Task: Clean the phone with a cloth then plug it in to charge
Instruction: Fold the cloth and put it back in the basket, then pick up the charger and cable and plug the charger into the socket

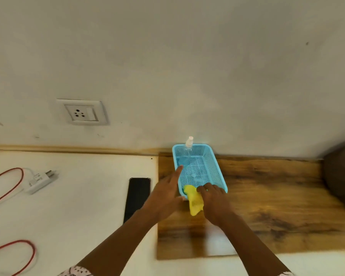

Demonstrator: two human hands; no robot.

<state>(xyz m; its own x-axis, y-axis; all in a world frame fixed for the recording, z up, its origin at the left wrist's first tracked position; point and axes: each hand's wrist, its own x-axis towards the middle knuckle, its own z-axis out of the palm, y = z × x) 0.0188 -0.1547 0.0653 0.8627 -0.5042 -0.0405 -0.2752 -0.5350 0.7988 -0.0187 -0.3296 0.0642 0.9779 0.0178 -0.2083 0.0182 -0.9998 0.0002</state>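
Right hand gripping yellow cloth at basket rim; left hand splayed, empty; phone just left

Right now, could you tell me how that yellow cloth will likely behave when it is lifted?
The yellow cloth looks floppy: it droops over the blue basket rim. It probably weighs little, since the right hand pinches it with fingertips alone.

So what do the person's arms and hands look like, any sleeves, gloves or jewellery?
Both forearms are bare. The left hand and right hand wear no gloves, and no watch or bracelet shows. A light, pinkish patterned sleeve edges the left arm at the bottom of the view. Rings are too small to tell.
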